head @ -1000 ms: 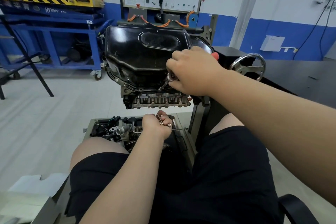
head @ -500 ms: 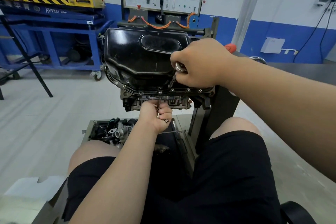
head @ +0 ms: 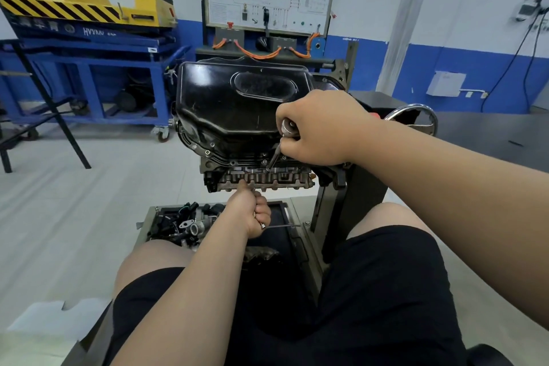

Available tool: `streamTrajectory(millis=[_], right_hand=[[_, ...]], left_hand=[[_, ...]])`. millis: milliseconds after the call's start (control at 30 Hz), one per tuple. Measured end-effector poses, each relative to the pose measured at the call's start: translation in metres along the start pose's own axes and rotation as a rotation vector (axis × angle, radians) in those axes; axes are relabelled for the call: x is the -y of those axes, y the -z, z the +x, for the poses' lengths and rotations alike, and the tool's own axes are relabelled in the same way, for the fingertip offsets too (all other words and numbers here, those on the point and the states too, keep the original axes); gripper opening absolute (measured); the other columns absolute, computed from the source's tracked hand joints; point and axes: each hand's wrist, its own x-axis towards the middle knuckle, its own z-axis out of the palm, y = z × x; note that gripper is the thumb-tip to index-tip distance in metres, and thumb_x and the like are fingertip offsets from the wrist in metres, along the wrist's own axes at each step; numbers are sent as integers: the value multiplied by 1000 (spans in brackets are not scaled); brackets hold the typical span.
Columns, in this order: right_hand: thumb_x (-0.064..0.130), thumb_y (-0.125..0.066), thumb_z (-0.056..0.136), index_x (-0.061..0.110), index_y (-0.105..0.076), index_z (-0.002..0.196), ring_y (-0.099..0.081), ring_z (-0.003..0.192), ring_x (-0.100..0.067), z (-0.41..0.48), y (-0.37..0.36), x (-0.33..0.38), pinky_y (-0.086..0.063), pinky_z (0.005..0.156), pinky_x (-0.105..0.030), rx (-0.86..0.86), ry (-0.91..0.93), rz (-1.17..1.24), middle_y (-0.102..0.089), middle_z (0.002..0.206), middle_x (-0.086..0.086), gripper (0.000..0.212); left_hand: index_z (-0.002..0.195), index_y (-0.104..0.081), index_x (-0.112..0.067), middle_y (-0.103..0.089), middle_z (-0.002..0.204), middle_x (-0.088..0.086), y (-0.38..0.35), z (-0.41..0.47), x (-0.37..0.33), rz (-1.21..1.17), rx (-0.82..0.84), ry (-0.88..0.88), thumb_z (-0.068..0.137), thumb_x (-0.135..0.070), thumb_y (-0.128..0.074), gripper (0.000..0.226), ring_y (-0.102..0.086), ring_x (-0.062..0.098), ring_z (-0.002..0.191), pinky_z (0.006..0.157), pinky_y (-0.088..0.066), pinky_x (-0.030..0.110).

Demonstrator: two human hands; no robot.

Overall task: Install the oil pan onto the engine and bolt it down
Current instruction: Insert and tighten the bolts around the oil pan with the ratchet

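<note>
While the oil pan [head: 225, 104] sat on the engine [head: 282, 180], my right hand [head: 320, 131] gripped a wrench [head: 274, 159], its tip at the pan's near rim; my left hand [head: 252, 211], curled round bolts [head: 262, 225], touched the engine below.

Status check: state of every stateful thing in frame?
Grey engine block, mounted on dark stand.
Black metal oil pan, seated on the block.
Silver socket driver, tilted, tip at flange bolt.
Right hand, grips the driver.
Left hand, fingers curled round small metal bolts.
Grey parts tray, holds loose parts.
</note>
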Motion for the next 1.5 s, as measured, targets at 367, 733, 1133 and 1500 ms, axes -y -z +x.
streamTrajectory(millis=[367,733,1133,1500], right_hand=[[40,-51,82,25,-59,92,-51,69,-18,1,-10,-3,-39,60,-29,39,-71,34,-41,63,11,20],[38,-52,81,23,-60,91,-55,70,-20,2,-12,5,-47,63,-31,18,-51,89,-53,69,7,20],[38,-52,80,31,-48,81,-55,73,-19,2,-7,7,-46,66,-31,4,-71,143,-45,64,14,8],[38,-53,78,29,-56,79,-55,72,-17,3,-3,9,-52,73,-38,23,-150,273,-52,66,12,9]], left_hand=[[65,-39,-18,-26,43,-7,23,3,4,-23,50,-59,97,-31,-34,36,-18,6,29,32,-9,10],[92,-50,-8,-58,70,0,15,10,5,-133,142,-53,101,-14,-35,19,-29,3,31,25,-16,14],[85,-58,-16,-34,42,-10,14,7,4,-96,134,-78,101,-35,-40,31,-25,3,30,26,-14,14],[74,-52,-11,-30,44,-10,17,6,0,-370,325,-53,96,-25,-42,29,-26,3,29,24,-15,14]])
